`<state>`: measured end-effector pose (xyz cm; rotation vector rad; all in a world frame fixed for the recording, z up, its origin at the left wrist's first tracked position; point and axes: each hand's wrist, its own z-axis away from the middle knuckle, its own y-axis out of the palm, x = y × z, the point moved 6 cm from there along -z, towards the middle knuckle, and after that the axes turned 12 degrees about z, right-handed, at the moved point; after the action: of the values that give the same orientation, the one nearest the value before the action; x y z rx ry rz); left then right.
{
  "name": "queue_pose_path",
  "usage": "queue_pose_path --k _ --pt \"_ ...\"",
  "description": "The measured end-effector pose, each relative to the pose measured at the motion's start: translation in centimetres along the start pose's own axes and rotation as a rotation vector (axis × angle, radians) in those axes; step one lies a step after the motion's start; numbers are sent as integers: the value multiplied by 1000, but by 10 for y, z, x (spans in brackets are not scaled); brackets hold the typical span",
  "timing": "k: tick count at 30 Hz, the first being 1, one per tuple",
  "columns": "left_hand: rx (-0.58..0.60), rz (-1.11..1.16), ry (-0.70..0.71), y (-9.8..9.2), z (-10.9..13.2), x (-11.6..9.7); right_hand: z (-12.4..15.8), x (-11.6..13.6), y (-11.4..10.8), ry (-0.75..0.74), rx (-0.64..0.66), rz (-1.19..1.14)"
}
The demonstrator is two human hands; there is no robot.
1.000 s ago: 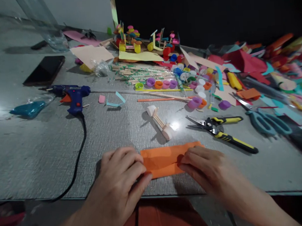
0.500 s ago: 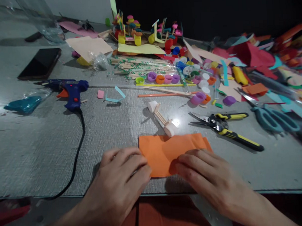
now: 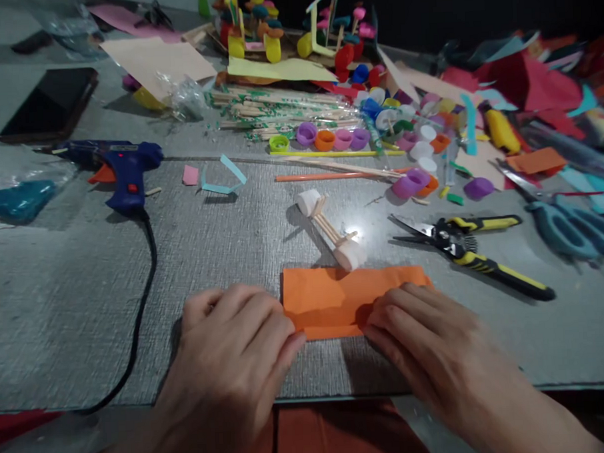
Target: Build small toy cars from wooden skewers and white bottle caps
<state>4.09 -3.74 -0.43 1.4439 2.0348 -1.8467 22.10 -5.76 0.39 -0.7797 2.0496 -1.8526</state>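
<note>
An orange paper (image 3: 335,298) lies near the table's front edge, with a narrow fold along its near side. My left hand (image 3: 237,343) pinches the paper's near left corner, fingers pressed together. At the near right part of the paper, my right hand (image 3: 432,341) grips the folded edge, its fingers closed and the thumb below. Just beyond the paper stands a small piece of thin sticks (image 3: 329,226) joined to white caps (image 3: 350,254) at both ends; the nearer cap is at the paper's far edge.
A blue glue gun (image 3: 129,170) with a black cord lies left, below a phone (image 3: 51,104). Pruning shears (image 3: 453,240) and teal-handled scissors (image 3: 565,225) are on the right. Bottle caps (image 3: 325,140), bundled sticks (image 3: 287,110) and coloured paper scraps fill the back.
The near edge of the orange paper is now folded up into a narrow strip under my fingers. The view has shifted slightly, and both hands still hold the paper.
</note>
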Motion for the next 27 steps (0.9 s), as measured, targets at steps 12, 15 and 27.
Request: queue_pose_path --k 12,15,27 --pt "-3 -3 12 -1 -11 0 -8 -3 -2 68 61 90" --pt "13 0 0 0 -11 1 -8 -2 0 68 66 100" --pt "59 51 -26 -2 -2 4 -7 -4 0 84 94 49"
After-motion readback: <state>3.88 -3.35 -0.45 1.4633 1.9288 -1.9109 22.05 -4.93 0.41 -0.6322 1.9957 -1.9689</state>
